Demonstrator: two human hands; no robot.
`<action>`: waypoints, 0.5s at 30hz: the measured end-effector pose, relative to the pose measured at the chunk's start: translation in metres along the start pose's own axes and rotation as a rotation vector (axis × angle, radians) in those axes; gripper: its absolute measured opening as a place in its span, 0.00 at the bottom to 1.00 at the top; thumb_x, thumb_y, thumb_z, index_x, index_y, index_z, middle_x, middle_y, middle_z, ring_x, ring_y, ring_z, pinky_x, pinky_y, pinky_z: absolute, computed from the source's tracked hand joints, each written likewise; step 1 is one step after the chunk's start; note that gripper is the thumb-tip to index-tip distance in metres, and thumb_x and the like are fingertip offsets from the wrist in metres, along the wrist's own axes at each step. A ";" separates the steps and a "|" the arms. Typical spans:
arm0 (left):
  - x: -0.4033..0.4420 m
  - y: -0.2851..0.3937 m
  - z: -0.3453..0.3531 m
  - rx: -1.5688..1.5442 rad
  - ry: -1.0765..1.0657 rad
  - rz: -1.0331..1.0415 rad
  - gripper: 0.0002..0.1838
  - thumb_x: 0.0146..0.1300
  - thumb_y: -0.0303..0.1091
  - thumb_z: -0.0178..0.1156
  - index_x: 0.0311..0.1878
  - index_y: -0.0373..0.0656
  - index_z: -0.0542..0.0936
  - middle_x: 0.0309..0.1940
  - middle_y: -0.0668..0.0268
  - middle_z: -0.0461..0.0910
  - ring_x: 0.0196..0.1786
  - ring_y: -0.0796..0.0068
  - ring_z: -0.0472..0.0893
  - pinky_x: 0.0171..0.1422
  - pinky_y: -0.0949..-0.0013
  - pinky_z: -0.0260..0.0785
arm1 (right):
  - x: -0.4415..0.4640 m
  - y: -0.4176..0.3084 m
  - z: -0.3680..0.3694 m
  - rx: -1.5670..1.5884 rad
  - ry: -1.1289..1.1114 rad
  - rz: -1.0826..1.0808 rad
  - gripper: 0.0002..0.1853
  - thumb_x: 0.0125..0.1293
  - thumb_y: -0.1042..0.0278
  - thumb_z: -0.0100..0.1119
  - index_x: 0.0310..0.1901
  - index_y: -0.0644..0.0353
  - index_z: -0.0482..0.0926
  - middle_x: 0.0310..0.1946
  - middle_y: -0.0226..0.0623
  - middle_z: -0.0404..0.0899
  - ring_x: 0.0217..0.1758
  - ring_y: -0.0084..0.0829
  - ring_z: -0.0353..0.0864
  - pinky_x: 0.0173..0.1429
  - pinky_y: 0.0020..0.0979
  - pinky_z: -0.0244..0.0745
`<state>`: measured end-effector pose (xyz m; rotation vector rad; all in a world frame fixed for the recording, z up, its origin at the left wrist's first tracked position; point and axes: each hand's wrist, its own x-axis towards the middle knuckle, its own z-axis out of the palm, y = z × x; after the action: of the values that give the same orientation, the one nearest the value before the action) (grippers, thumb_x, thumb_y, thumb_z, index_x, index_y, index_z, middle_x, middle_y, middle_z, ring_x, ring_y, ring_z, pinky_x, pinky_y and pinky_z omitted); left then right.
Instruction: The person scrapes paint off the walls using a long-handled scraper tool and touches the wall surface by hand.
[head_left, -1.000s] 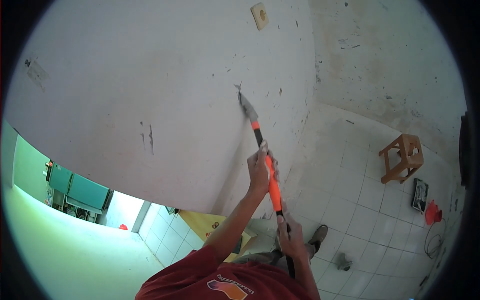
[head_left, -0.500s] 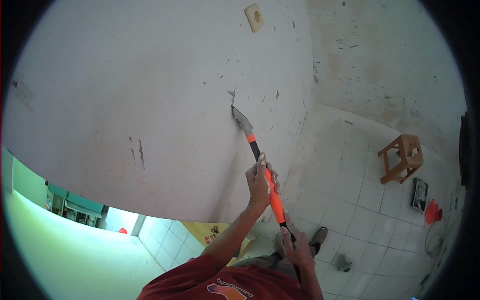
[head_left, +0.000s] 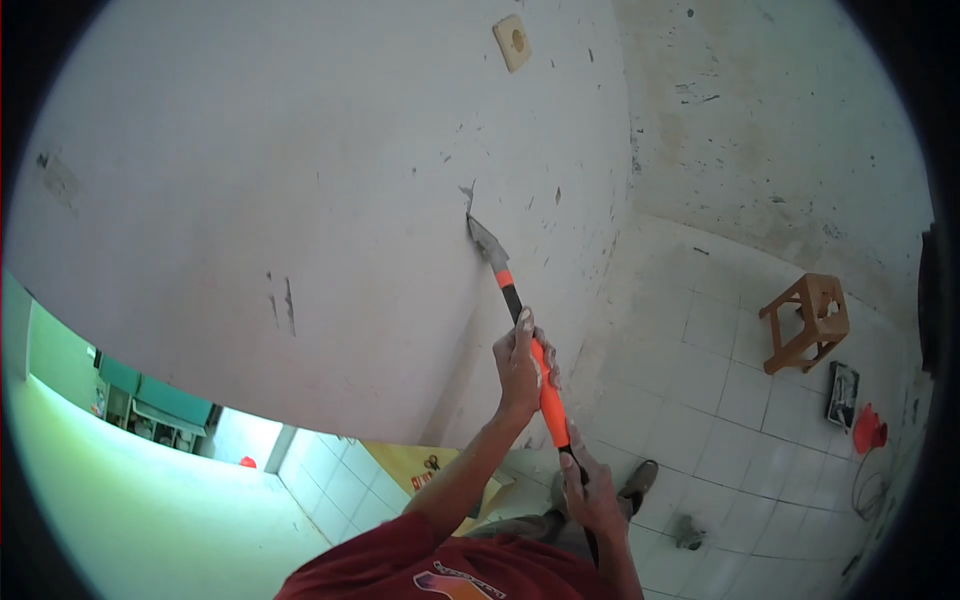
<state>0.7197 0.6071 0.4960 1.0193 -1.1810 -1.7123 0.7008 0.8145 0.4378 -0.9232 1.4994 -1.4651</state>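
Observation:
A long-handled scraper (head_left: 552,400) with an orange and black handle slants up across the middle. Its grey metal blade touches the white wall (head_left: 350,130) just below a dark chipped mark. My left hand (head_left: 518,365) is wrapped round the upper part of the orange grip, its fingers dusty. Lower down, my right hand (head_left: 592,490) grips the black section of the same handle. Small chips and scratches dot the wall around the blade.
A socket (head_left: 512,43) sits high on the wall. On the tiled floor at right are a brown stool (head_left: 810,320), a black tray (head_left: 842,394), a red object (head_left: 869,430) and a cable. A grey lump (head_left: 690,532) lies near my feet. Scissors (head_left: 431,463) rest on a yellow surface.
Compared with one second ago, the blade and my left hand have moved down, away from the top of the chipped mark. Both hands have kept their hold. The view has shifted slightly.

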 end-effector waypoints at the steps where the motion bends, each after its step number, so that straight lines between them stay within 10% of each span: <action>1: 0.001 -0.003 0.004 0.007 0.019 0.015 0.27 0.80 0.55 0.53 0.29 0.44 0.69 0.14 0.67 0.67 0.09 0.72 0.68 0.12 0.68 0.64 | 0.005 -0.002 -0.006 0.017 -0.020 0.035 0.29 0.81 0.69 0.51 0.80 0.60 0.62 0.19 0.36 0.61 0.21 0.24 0.60 0.29 0.32 0.65; 15: 0.003 0.001 -0.012 0.054 -0.044 -0.012 0.26 0.80 0.55 0.53 0.30 0.44 0.69 0.16 0.67 0.68 0.10 0.72 0.70 0.14 0.68 0.64 | 0.000 0.010 0.021 0.082 0.038 -0.121 0.29 0.82 0.67 0.50 0.80 0.61 0.61 0.18 0.41 0.65 0.20 0.26 0.63 0.29 0.34 0.66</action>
<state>0.7305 0.6004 0.4939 1.0276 -1.2582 -1.7278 0.7205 0.8074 0.4278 -0.9557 1.4204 -1.6267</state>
